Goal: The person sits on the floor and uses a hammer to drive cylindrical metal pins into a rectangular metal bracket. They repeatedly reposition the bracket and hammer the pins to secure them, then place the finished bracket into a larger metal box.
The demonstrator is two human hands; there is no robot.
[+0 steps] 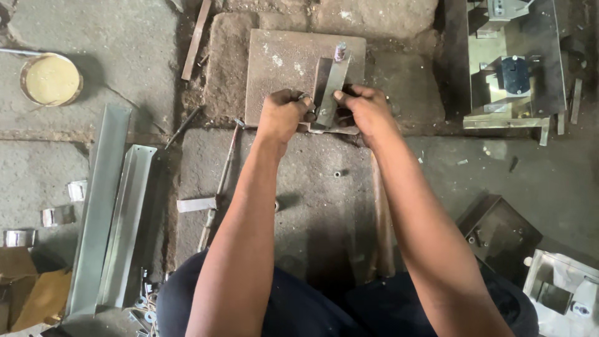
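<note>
Two hands' grip [324,112] apparently flanking bracket [329,87]

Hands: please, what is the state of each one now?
Left hand: closed, gripping the metal bracket from its left side.
Right hand: closed on the same bracket, thumb pressed on its face.

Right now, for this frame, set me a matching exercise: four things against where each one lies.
Things:
1. metal strip
2. round tin
3. angle sections
4. hammer handle

Places:
A. far left, upper floor
B. between the forearms
C. held by both hands over the plate
D. left floor, lying lengthwise

Pairs: 1-C, 2-A, 3-D, 4-B
</note>
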